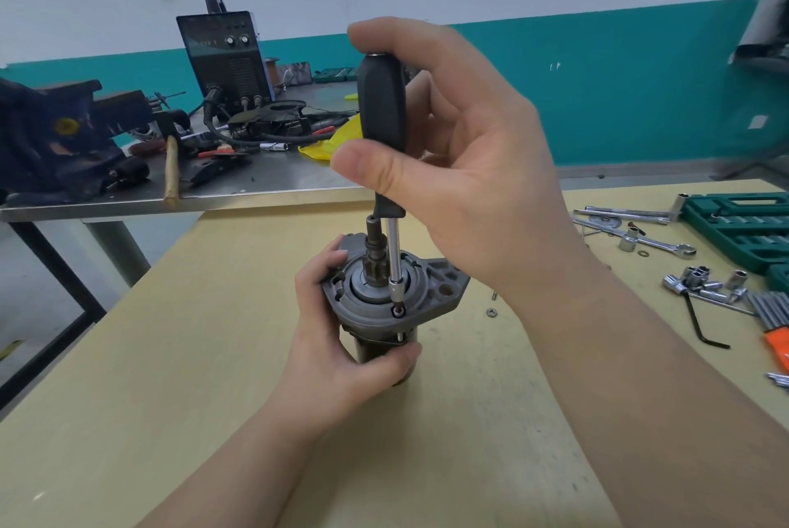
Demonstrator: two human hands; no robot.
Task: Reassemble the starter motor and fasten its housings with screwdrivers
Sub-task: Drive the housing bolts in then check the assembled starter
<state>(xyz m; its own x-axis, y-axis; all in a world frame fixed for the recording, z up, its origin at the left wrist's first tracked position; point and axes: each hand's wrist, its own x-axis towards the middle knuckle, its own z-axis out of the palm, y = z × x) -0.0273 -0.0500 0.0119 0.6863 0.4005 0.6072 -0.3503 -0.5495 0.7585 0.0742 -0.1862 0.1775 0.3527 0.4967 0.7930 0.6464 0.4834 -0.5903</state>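
Motor position: starter motor (384, 314) upright on the wooden table (213, 356), gear shaft pointing up, flanged end housing on top.
Left hand: left hand (341, 339) wrapped around the motor body just below the flange, thumb across the front, fingers curled behind; steadies the unit.
Right hand: right hand (461, 169) closed on the black handle of the screwdriver (383, 109), thumb pressed on the front face, forefinger over the cap.
Tool contact: shank vertical, tip seated in a screw (398, 310) at the near edge of the flange, just beside the gear.
Step in hand: judged as driving a housing screw; depth of the screw not readable.
Risk, slip: tilted shank or light downward pressure likely to jump the tip out, rounding the screw head or striking the left thumb below.
Risk, tipping: motor on a narrow base; side load from the handle could topple it if the left grip loosens.
Risk, misalignment: full tightening of one screw before the others could seat the housing crooked.
Loose parts: small nut (491, 312) on the table near the motor, easily knocked off.
Readable writing: none; markings on the welder (226, 53) on the far bench too blurred to read.
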